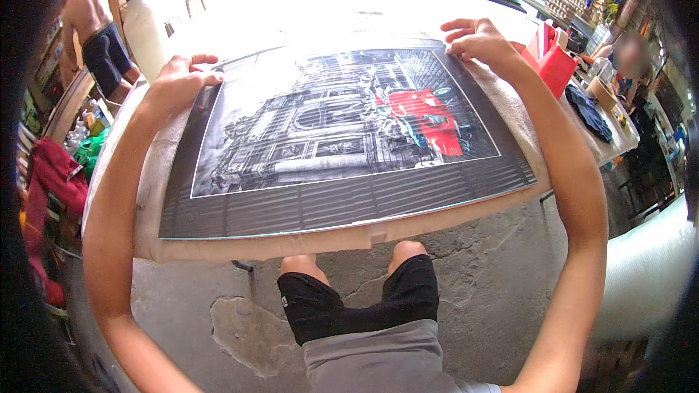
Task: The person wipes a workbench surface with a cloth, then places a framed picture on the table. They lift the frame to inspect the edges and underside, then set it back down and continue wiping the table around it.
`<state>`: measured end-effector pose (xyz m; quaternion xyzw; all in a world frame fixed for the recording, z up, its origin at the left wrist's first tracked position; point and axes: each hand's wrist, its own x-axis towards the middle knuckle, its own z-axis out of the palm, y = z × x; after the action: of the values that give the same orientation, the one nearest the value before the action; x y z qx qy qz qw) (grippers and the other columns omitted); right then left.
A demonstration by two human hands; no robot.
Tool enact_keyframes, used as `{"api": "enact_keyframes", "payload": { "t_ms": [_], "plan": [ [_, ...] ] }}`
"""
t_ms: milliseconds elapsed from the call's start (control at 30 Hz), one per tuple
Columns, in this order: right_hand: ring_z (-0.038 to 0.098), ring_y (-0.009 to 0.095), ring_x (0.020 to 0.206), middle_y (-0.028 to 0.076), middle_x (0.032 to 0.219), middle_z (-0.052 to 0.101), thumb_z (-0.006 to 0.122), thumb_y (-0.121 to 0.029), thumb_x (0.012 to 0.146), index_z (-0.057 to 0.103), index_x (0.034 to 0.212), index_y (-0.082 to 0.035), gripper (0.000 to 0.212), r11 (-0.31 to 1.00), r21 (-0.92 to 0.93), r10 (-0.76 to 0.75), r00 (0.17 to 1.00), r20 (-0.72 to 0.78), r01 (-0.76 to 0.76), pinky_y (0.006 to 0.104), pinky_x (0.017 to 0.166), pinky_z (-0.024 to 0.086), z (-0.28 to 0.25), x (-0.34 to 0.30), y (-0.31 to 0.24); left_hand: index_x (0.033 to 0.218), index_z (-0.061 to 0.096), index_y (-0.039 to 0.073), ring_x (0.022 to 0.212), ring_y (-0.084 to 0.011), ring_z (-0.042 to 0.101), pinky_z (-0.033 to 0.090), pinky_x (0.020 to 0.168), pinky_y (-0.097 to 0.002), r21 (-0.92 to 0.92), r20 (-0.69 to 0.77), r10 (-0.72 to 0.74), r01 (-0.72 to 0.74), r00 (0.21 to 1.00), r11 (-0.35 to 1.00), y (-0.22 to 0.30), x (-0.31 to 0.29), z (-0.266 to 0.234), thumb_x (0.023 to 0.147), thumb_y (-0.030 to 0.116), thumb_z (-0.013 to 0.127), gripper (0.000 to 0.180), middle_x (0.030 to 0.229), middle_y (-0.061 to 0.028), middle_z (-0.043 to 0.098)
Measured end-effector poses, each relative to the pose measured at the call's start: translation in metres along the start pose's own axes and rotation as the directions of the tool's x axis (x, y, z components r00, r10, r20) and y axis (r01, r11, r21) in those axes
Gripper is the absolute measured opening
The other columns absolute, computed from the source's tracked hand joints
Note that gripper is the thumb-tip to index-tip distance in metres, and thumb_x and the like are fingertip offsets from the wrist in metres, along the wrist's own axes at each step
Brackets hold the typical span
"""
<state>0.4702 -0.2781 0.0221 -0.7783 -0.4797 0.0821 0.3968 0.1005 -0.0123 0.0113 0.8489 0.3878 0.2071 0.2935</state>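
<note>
The large rectangular black-bordered print with a glossy face (342, 211) lies flat in front of you, between your two hands and reaching from them back toward your body. Your bare left hand (188, 76) is at its left side near the far corner, with the thumb over the dark border and the other fingers partly curled above it. Your bare right hand (477, 42) is at the far right corner, thumb low by the edge and fingers reaching inward, loosely bent. You have neither hand clenched, but I cannot tell whether either one grips the edge or only rests there.

The print's long axis runs from your left to your right, slightly askew, so its near right corner sits farther from you than the near left one. Its pictured side faces up: the pale sky lies toward your left, the car toward your right.

A thin white line frames a black-and-white photograph of an ornate building, with one bright red car (429, 116) in colour. Striped reflections cross the near border, and glare washes out the far edge. Under it is the pale beige cloth covering the table (320, 244), which shows along the near side.
</note>
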Motion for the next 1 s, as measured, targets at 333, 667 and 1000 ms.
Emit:
{"api": "enact_keyframes", "payload": {
  "t_ms": [333,667,1000],
  "plan": [
    [0.061,0.012,0.063,0.01,0.076,0.066,0.066,-0.013,0.077,0.063,0.114,-0.001,0.039,0.951,-0.308,0.016,1.0,0.014,-0.011,0.0245,0.054,0.048,0.002,-0.005,-0.016,0.122,0.057,0.001,0.069,-0.0104,0.054,0.044,0.062,-0.0231,0.252,-0.126,0.053,-0.019,0.991,0.967,-0.017,0.008,-0.007,0.081,0.025,0.069,0.049,0.091,-0.0069,0.065],
    [0.061,0.014,0.064,0.013,0.079,0.066,0.063,-0.011,0.082,0.064,0.114,-0.002,0.034,0.921,-0.385,-0.052,0.998,0.028,0.059,0.0269,0.056,0.051,0.003,-0.005,-0.01,0.122,0.057,0.002,0.066,-0.0082,0.054,0.046,0.06,-0.0236,0.12,-0.021,-0.007,0.01,1.0,0.993,0.007,-0.007,-0.013,0.082,0.014,0.064,0.042,0.086,-0.0053,0.066],
    [0.057,0.01,0.06,0.008,0.077,0.064,0.067,-0.015,0.078,0.065,0.112,-0.005,0.035,0.946,-0.324,0.011,0.999,-0.049,-0.026,0.0224,0.052,0.046,0.003,-0.005,-0.009,0.121,0.059,0.003,0.061,-0.0074,0.053,0.043,0.055,-0.0222,0.024,-0.068,0.06,-0.058,0.996,0.998,-0.001,-0.014,-0.013,0.075,0.004,0.066,0.047,0.076,-0.0033,0.061]
  ]
}}
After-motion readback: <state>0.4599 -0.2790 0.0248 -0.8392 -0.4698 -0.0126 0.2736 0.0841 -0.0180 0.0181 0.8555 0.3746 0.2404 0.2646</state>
